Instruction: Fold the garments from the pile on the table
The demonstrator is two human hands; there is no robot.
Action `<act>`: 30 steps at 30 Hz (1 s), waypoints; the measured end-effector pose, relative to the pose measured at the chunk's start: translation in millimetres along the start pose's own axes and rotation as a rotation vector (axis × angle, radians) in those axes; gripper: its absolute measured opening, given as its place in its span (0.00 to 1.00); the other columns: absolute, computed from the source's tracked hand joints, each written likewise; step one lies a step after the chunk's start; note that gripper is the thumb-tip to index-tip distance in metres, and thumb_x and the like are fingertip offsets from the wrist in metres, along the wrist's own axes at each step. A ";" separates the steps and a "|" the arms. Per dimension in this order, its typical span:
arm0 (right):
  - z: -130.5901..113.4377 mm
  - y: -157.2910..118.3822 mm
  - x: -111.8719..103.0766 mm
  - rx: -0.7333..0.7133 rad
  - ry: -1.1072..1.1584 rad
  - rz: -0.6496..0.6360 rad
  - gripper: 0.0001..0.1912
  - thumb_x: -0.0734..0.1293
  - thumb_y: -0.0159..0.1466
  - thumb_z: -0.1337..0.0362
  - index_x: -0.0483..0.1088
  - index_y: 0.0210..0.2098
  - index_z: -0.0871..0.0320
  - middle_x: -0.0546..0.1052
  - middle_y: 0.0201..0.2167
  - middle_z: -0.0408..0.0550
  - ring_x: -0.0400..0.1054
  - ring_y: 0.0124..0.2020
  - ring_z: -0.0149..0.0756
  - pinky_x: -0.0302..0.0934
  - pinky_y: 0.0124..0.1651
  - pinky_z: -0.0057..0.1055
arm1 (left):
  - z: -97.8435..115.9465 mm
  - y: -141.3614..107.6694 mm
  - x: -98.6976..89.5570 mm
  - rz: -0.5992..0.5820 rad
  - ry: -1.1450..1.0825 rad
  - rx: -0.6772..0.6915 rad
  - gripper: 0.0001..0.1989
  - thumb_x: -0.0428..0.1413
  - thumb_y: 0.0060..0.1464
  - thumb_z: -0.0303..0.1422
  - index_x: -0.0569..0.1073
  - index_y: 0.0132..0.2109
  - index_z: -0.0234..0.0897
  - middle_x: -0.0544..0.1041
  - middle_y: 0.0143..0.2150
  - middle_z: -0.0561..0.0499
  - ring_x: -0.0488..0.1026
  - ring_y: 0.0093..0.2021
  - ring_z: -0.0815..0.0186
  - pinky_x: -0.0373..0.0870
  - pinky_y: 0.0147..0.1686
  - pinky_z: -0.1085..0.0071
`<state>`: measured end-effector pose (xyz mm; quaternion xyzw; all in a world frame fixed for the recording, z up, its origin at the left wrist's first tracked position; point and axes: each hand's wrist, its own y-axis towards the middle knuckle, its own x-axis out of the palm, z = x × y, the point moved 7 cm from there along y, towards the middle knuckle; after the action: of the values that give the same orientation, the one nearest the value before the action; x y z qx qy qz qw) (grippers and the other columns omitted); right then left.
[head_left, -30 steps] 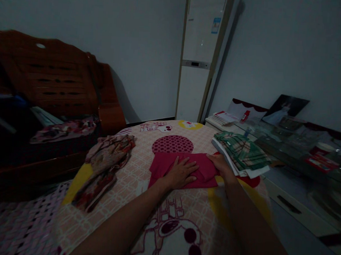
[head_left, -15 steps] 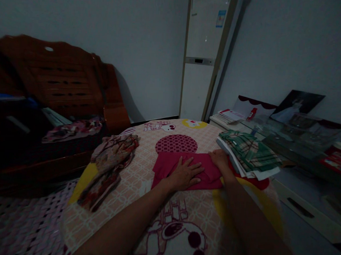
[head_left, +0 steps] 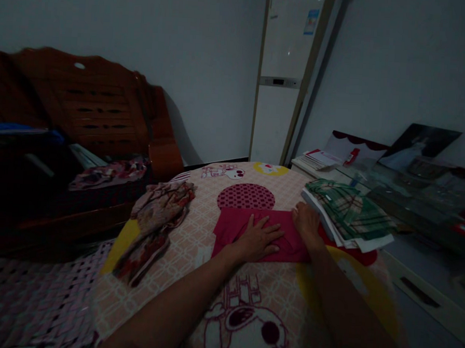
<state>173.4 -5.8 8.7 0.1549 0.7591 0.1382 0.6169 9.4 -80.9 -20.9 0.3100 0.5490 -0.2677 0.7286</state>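
Note:
A folded pink garment (head_left: 230, 226) lies flat on the round table, which has a patterned cloth (head_left: 199, 221) over it. My left hand (head_left: 258, 240) rests palm down on the middle of the garment with its fingers spread. At the garment's far right corner is my right hand (head_left: 307, 222), its fingers curled onto the fabric edge; the fingertips are partly hidden. Just right of that hand sits a stack of folded clothes with a green plaid one (head_left: 349, 208) on top.
A crumpled floral garment (head_left: 160, 212) lies on the table's left side. Beyond it stands a wooden bench (head_left: 103, 110) with cloth on the seat. A white cabinet with a glass top (head_left: 395, 188) is at the right, and a tall air conditioner (head_left: 276, 119) stands in the corner.
The view has turned slightly left, so everything sits further right in the picture. My right hand's fingers look more curled at the garment's corner. My left hand stays flat on it.

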 end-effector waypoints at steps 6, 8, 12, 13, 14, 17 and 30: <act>-53.9 -11.4 18.2 -0.475 0.463 -0.141 0.22 0.54 0.70 0.60 0.70 0.57 0.57 0.72 0.59 0.53 0.64 0.61 0.41 0.56 0.64 0.42 | 2.2 -0.5 -2.8 0.013 -0.008 0.006 0.27 0.45 0.64 0.48 0.60 0.67 0.51 0.61 0.70 0.48 0.48 0.70 0.42 0.39 0.61 0.27; -61.8 -18.5 33.1 -0.526 0.539 -0.225 0.24 0.53 0.71 0.57 0.68 0.60 0.56 0.70 0.61 0.52 0.62 0.63 0.39 0.55 0.66 0.42 | 4.2 -1.4 -6.0 0.021 -0.027 0.014 0.26 0.48 0.64 0.46 0.62 0.66 0.51 0.62 0.69 0.49 0.48 0.70 0.43 0.39 0.62 0.27; -62.5 -25.8 48.1 -0.550 0.572 -0.263 0.25 0.52 0.71 0.56 0.65 0.63 0.54 0.68 0.63 0.50 0.60 0.65 0.37 0.51 0.68 0.43 | 6.6 -2.2 -18.1 0.027 -0.125 0.053 0.22 0.51 0.62 0.43 0.69 0.62 0.50 0.68 0.65 0.49 0.55 0.68 0.47 0.45 0.64 0.34; -62.0 -26.2 48.7 -0.551 0.567 -0.265 0.25 0.52 0.71 0.56 0.64 0.64 0.54 0.67 0.64 0.49 0.59 0.65 0.37 0.51 0.68 0.43 | 5.2 -2.1 -23.1 0.029 -0.176 0.063 0.20 0.52 0.62 0.41 0.71 0.59 0.49 0.71 0.62 0.49 0.60 0.65 0.50 0.50 0.64 0.39; -62.0 -26.5 48.7 -0.552 0.555 -0.273 0.26 0.52 0.71 0.56 0.62 0.65 0.53 0.67 0.64 0.49 0.58 0.66 0.37 0.51 0.69 0.43 | 1.4 -2.2 -30.0 0.047 -0.233 0.059 0.17 0.51 0.63 0.39 0.74 0.57 0.47 0.75 0.58 0.49 0.66 0.61 0.53 0.56 0.63 0.45; -65.0 -27.4 46.4 -0.560 0.479 -0.308 0.27 0.54 0.71 0.54 0.60 0.66 0.55 0.64 0.66 0.51 0.57 0.67 0.39 0.50 0.69 0.45 | -32.3 -7.3 -62.1 0.251 -0.361 -0.095 0.14 0.50 0.62 0.33 0.78 0.48 0.41 0.81 0.46 0.50 0.75 0.47 0.62 0.68 0.52 0.64; -70.7 -29.0 43.1 -0.581 0.402 -0.355 0.30 0.55 0.70 0.50 0.57 0.68 0.54 0.62 0.67 0.51 0.55 0.68 0.44 0.49 0.68 0.49 | -173.1 -82.8 -71.8 0.426 -0.437 -0.851 0.09 0.58 0.53 0.32 0.78 0.40 0.34 0.80 0.33 0.49 0.74 0.32 0.67 0.66 0.30 0.75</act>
<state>94.1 -16.1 -27.3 -0.1900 0.8092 0.2659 0.4882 -179.1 -3.3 -0.1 0.0283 0.3691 0.0746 0.9260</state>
